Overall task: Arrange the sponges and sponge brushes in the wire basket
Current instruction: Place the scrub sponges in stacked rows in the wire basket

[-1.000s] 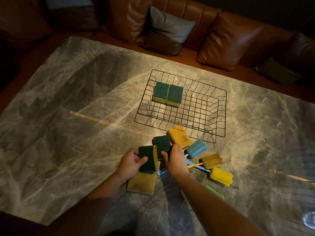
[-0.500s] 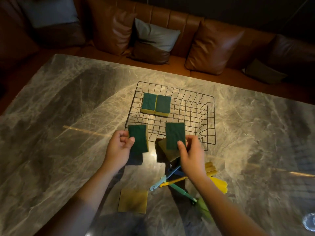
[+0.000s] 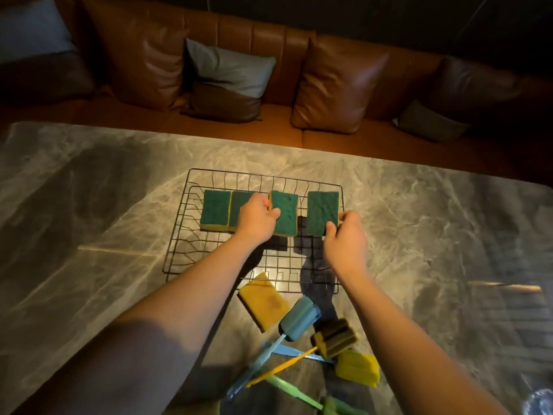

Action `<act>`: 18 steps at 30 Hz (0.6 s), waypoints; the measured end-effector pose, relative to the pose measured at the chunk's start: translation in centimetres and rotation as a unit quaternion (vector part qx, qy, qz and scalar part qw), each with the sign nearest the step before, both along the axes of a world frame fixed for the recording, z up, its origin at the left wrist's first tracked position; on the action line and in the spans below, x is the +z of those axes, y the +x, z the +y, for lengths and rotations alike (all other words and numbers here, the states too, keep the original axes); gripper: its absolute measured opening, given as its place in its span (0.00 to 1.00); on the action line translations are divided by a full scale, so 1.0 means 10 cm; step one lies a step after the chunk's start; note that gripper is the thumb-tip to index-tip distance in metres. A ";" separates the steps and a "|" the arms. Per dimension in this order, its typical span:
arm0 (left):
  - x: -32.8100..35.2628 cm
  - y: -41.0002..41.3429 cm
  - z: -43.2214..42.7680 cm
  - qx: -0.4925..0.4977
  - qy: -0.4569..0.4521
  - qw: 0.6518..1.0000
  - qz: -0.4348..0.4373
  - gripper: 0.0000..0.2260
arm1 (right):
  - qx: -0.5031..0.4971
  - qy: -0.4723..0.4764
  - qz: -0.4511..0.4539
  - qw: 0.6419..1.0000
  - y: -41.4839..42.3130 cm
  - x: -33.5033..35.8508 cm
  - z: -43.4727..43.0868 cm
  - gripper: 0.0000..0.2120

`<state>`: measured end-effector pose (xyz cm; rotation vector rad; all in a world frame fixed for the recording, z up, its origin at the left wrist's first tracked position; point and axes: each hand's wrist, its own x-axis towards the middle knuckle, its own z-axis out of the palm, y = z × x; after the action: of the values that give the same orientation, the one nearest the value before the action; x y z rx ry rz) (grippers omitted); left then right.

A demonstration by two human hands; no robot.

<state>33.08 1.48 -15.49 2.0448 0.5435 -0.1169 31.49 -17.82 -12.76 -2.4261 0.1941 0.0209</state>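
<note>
A black wire basket stands on the marble table. Two green-topped sponges lie side by side along its far left. My left hand holds a third green sponge over the basket, just right of that pair. My right hand holds a fourth green sponge further right, tilted up above the basket floor. In front of the basket lie a yellow sponge, a blue sponge brush, an olive sponge brush and a yellow sponge brush. A green brush handle crosses below.
A brown leather sofa with cushions runs behind the table's far edge. Another yellow sponge peeks out at the bottom edge under my left arm. A clear glass object sits at the bottom right corner.
Both hands lifted a green sponge each from the pile and carried them forward over the basket, beside the two sponges lying there. The view tilted forward.
</note>
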 end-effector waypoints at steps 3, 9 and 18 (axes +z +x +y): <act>-0.13 0.21 -0.03 -0.030 0.063 0.997 0.027 0.11 | 0.014 -0.053 0.019 0.998 0.17 -0.10 0.01 0.06; -0.28 0.23 -0.02 -0.085 0.181 0.980 -0.007 0.12 | 0.039 -0.039 0.045 0.997 0.29 -0.29 0.15 0.05; -0.53 0.01 0.13 -0.191 0.377 0.903 -0.074 0.21 | 0.027 0.019 0.064 0.997 0.29 -0.58 0.28 0.06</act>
<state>33.13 2.82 -20.83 2.8751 0.0673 0.0263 34.42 -14.97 -18.56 -2.3924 0.1841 0.2016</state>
